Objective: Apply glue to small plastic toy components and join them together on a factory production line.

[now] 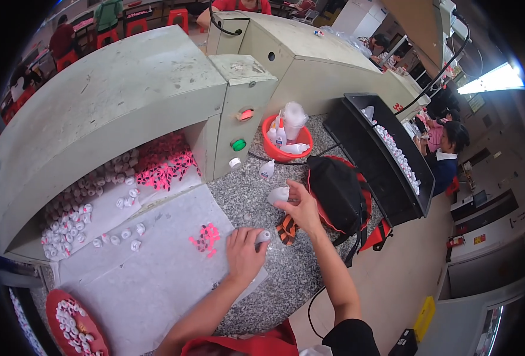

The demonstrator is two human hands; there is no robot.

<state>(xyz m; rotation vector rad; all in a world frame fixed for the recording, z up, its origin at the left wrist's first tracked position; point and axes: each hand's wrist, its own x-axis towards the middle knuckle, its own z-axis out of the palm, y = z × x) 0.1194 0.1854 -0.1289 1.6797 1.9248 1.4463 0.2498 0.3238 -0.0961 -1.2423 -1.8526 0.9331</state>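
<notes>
My right hand (303,209) is closed round a small whitish squeeze bottle (277,194) above the speckled worktop. Fingers of my left hand (244,254) curl about a short pale cylinder (263,236) with a round end; its exact kind is hard to make out. Just left of that hand, small pink pieces (206,240) lie scattered on a white sheet (138,296). A striped orange-and-black item (286,229) rests under my right wrist. Farther off, another small white bottle (266,169) lies on the worktop.
A curved grey machine (114,89) stands at left, with white pieces (66,231) and a pink heap (166,163) in its opening. A red plate (99,332), an orange basket (286,155), a black bag (334,193) and a black tray (387,172) surround me. Other people sit beyond.
</notes>
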